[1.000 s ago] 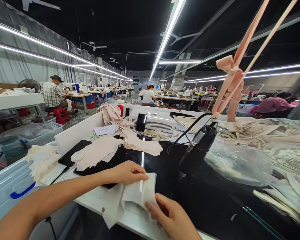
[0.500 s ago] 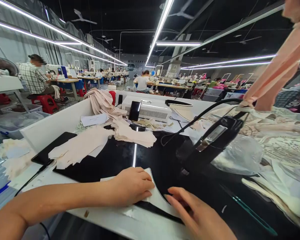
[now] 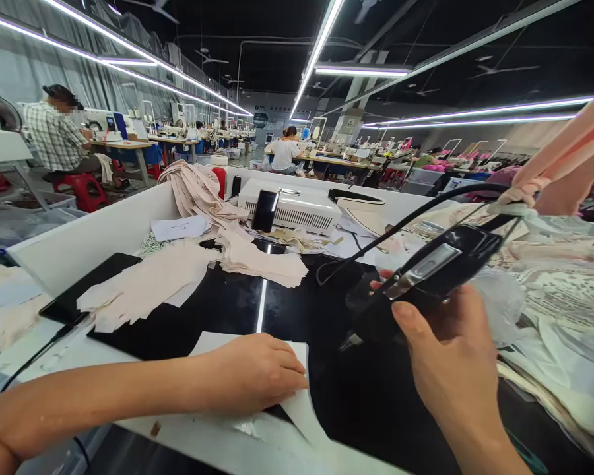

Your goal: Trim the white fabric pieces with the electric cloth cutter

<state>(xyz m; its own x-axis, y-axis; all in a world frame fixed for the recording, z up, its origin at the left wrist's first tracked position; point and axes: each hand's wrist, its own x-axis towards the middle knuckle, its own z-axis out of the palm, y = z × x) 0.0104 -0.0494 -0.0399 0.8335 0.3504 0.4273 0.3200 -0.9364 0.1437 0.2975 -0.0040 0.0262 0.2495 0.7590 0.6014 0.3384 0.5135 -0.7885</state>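
My left hand (image 3: 255, 373) lies flat, fingers together, pressing a white fabric piece (image 3: 304, 409) onto the black glossy worktop (image 3: 228, 310). My right hand (image 3: 450, 356) is raised at the right and wraps around the handle of a black corded hand tool (image 3: 426, 274), which hangs tilted above the worktop with its tip pointing down toward the fabric. Its black cable (image 3: 400, 227) arcs up and back over the table.
Stacks of beige cut fabric (image 3: 178, 274) lie at the left and back, with a white machine box (image 3: 297, 211) and a phone (image 3: 266, 211) behind. Lace fabric and clear plastic (image 3: 549, 290) pile at the right. Peach ribbons (image 3: 569, 158) hang upper right. Other people sit at distant tables.
My right hand left the fabric, rose to the right and took hold of the black tool. My left hand stayed pressing the white piece flat, which was earlier held folded between both hands.
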